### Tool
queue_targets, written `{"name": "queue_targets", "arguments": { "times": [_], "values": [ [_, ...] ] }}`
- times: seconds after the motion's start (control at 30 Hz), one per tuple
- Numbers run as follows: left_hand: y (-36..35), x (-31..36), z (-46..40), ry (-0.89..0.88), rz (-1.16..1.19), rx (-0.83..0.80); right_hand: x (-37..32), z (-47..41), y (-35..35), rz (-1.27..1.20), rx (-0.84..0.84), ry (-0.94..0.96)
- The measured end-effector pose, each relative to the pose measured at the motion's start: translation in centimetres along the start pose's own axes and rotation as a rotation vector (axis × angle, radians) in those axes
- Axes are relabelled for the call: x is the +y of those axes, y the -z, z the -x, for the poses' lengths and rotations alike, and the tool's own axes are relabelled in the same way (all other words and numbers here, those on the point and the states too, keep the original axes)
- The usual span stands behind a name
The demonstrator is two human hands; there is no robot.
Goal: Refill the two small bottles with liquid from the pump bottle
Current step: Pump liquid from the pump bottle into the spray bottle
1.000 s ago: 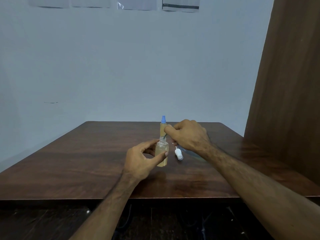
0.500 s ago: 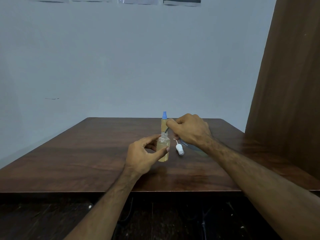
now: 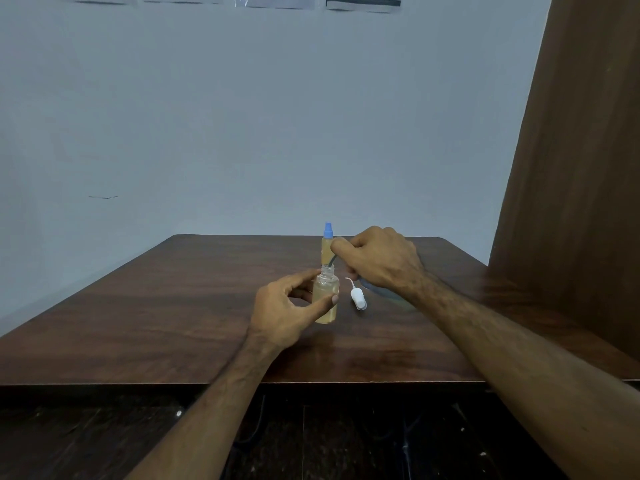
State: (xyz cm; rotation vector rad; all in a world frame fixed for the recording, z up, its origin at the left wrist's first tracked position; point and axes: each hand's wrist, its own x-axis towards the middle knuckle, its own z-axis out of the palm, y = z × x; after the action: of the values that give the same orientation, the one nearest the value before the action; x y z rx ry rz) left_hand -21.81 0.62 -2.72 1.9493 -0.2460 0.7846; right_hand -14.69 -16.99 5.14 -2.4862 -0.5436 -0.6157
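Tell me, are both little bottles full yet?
One looks done: the blue-capped bottle stands closed, yellow inside. The left hand steadies the open bottle while the right hand aims a dark spout into it. Its white cap is still off.

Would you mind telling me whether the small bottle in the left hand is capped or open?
Open: the small bottle has a bare neck, and a white spray cap lies beside it on the table.

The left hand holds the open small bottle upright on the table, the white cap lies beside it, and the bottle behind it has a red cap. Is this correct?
Not quite. In the head view the cap on the rear bottle is blue, not red. The rest stands: the left hand holds the open small bottle upright on the table, and the white cap lies beside it.
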Motion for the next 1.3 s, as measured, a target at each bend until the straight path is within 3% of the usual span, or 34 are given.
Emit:
{"name": "queue_targets", "arguments": {
  "times": [1.3],
  "values": [
    [0.01, -0.26, -0.09, 0.013, 0.003, -0.026, 0.01, -0.19, -0.18, 0.041, 0.038, 0.033]
  ]
}}
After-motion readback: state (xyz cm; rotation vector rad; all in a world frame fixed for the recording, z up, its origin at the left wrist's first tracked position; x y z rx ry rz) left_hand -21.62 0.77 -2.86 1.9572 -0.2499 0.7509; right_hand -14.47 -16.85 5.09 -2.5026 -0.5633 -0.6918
